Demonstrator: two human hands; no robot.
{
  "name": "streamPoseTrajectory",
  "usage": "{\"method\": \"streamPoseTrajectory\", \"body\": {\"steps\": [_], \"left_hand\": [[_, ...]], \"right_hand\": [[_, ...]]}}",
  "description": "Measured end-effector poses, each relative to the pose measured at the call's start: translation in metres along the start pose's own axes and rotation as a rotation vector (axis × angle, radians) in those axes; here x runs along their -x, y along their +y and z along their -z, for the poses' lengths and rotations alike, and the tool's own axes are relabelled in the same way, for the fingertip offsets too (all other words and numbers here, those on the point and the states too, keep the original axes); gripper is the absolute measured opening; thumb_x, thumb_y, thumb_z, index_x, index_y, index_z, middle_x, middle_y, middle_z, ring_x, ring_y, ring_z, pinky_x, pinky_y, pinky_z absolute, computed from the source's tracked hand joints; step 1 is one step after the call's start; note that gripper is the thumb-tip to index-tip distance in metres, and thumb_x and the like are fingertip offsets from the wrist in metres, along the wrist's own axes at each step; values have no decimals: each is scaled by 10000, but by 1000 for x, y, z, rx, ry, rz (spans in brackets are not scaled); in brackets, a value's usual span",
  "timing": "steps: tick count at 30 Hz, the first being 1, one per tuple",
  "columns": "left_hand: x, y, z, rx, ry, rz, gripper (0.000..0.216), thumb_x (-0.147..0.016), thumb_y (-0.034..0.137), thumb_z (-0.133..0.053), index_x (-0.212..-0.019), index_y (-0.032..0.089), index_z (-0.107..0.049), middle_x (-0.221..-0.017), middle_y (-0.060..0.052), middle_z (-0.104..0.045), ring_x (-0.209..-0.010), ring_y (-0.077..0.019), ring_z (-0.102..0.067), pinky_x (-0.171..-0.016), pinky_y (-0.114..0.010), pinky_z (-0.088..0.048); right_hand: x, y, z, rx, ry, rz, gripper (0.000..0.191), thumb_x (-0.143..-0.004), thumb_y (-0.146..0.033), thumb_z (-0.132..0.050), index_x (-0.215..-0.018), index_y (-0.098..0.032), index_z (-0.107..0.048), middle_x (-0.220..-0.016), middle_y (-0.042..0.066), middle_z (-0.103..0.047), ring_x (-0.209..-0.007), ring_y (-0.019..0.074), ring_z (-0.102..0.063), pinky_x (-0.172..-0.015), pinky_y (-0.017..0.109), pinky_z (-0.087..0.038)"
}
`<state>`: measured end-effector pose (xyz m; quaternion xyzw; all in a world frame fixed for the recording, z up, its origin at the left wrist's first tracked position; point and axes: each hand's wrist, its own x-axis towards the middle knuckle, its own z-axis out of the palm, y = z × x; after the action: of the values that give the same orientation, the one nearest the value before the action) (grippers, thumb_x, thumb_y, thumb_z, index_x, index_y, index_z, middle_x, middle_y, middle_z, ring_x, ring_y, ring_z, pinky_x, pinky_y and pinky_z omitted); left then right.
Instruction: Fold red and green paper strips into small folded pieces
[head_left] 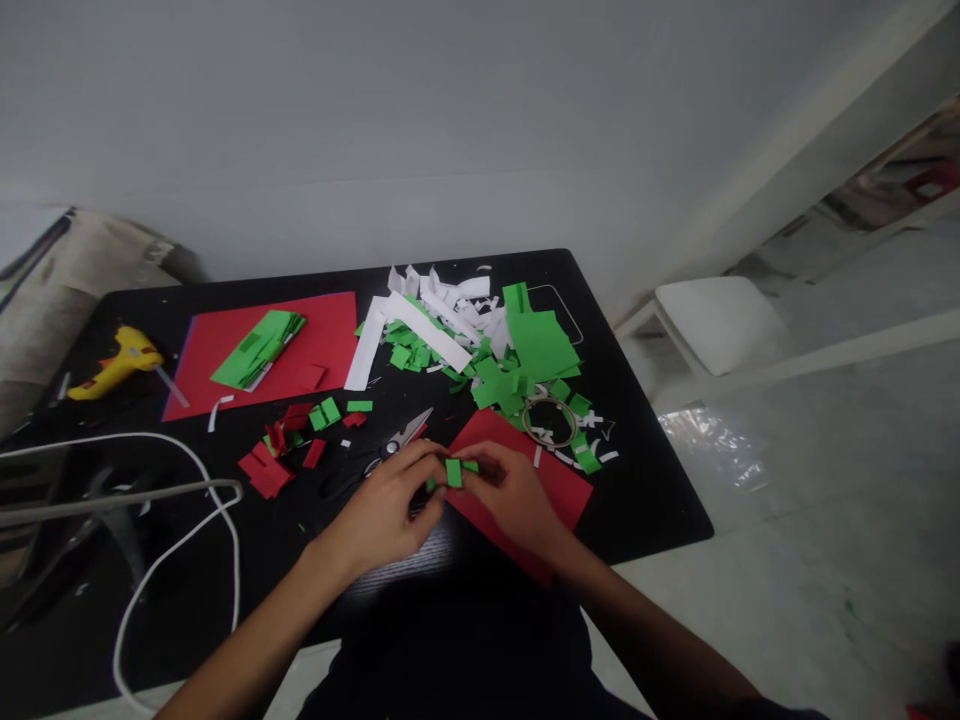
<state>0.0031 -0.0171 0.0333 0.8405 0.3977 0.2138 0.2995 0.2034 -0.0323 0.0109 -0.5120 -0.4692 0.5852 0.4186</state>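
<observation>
Between my two hands is a small folded piece of green paper (454,473), its ends pinched in my fingertips. My left hand (397,505) grips its left side, and my right hand (514,495) closes on its right side; the fingers partly cover it. Just beyond my left hand lie black-handled scissors (397,442), blades pointing away to the right. A red paper sheet (555,490) lies under and beside my right hand. Small red folded pieces (266,470) and green folded pieces (325,413) sit to the left of the scissors.
At the back are white paper strips (427,320) and green scraps (540,345), with a round ring (550,421) nearby. A yellow glue gun (120,362) lies left of a red sheet (199,365) bearing a green paper stack (259,350). A white cable (232,560) loops at left; a white stool (720,320) stands right.
</observation>
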Motion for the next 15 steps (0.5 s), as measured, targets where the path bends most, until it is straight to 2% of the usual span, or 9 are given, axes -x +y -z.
{"method": "streamPoseTrajectory", "body": {"steps": [2,9,15], "left_hand": [[0,-1,-2,15,6,11,44,-965,182,-587,-946,220,-576,-1252,-89,-667,-1149,-235,-692,-1000,-402,-580],[-2,-8,-7,111,47,48,177,-983,257,-650,-1040,242,-484,-1170,-64,-674,-997,-201,-711,-840,-352,-592],[-2,-8,-4,66,59,28,309,-980,283,-691,-1242,263,-529,-1190,-59,-705,-1048,-220,-727,-884,-366,-609]], "right_hand": [[0,0,1,1,6,12,159,-835,-241,-743,-984,-187,-762,-982,57,-801,-912,217,-759,-844,336,-589],[-2,0,3,11,-3,3,138,-851,-258,-739,-968,-186,-758,-956,53,-792,-883,213,-741,-822,336,-574],[-1,1,3,27,-9,-4,151,-864,-265,-726,-987,-184,-757,-985,64,-795,-915,224,-745,-857,356,-573]]}}
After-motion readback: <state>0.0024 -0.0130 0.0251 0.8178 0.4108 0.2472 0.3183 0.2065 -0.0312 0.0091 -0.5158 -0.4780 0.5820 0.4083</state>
